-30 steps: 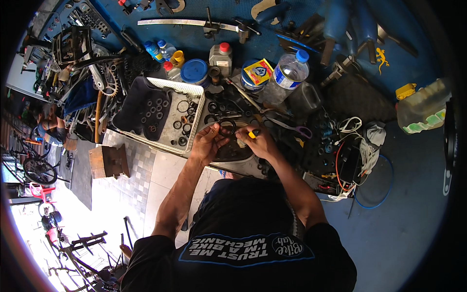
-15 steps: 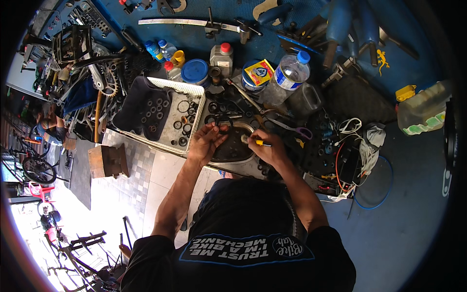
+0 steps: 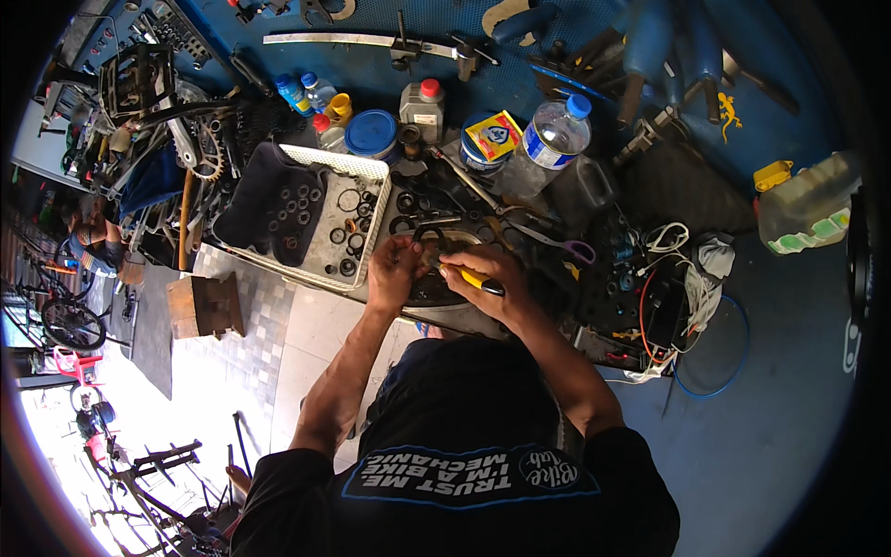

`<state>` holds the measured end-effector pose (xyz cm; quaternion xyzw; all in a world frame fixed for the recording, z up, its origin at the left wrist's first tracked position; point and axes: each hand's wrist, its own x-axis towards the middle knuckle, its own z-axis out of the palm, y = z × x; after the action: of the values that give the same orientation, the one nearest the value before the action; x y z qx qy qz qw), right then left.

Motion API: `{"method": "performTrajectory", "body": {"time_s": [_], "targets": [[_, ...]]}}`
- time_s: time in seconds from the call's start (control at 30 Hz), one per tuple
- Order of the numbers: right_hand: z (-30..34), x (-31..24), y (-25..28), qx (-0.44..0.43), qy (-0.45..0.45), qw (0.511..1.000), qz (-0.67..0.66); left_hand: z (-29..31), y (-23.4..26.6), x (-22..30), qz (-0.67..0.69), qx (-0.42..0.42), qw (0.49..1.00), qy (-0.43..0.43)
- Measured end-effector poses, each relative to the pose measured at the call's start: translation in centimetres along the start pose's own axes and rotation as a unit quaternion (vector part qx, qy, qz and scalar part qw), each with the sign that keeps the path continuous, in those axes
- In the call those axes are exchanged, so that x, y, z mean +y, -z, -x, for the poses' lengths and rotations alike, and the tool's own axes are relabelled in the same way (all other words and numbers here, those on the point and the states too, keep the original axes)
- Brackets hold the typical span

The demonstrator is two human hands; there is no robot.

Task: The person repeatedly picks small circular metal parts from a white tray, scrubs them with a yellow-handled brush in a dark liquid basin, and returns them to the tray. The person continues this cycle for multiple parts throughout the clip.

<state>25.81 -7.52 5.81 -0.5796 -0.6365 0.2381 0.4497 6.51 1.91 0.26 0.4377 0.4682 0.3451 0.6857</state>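
My left hand [image 3: 393,275] is closed on a dark ring-shaped part [image 3: 429,232], holding it above an oval pan [image 3: 434,299] with dark contents. In my right hand [image 3: 494,277] is a brush with a yellow and black handle [image 3: 483,281]. Its head meets the ring between my hands, partly hidden by my fingers. Left of the pan stands a white plastic basket [image 3: 373,200], with a black cloth [image 3: 269,206] and several small rings and bearings in it.
Behind the pan are a blue-lidded tub [image 3: 372,134], a grey bottle with a red cap [image 3: 423,113] and a large clear bottle [image 3: 555,139]. Scissors with a purple handle [image 3: 581,251] lie right of my hands, near tangled white cables [image 3: 701,306]. Loose parts crowd the bench.
My right hand has moved left with the brush, from the pan's right side to the ring. The left hand has shifted slightly and turned, still holding the ring.
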Motion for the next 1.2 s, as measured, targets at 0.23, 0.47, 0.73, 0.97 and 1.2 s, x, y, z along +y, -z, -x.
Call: {"method": "performTrajectory", "body": {"time_s": [0.23, 0.47, 0.73, 0.97, 1.2], "targets": [[0.3, 0.3, 0.6, 0.018, 0.027, 0.999, 0.019, 0.0, 0.0, 0.5, -0.033, 0.004, 0.999, -0.007], [0.0, -1.1, 2.1, -0.01, 0.071, 0.997, 0.031, 0.2, 0.1, 0.7, -0.035, -0.018, 0.999, 0.004], [0.3, -0.6, 2.2, -0.026, 0.094, 0.995, 0.027, -0.7, 0.5, -0.4, -0.053, -0.028, 0.998, -0.003], [0.9, 3.1, 2.6, -0.001, 0.046, 0.995, 0.083, -1.4, 1.2, -1.0, 0.016, -0.059, 0.995, 0.077], [2.8, 4.2, 1.2, -0.038, 0.025, 0.99, 0.137, -1.0, 0.8, -0.3, 0.171, -0.123, 0.973, 0.093]]}}
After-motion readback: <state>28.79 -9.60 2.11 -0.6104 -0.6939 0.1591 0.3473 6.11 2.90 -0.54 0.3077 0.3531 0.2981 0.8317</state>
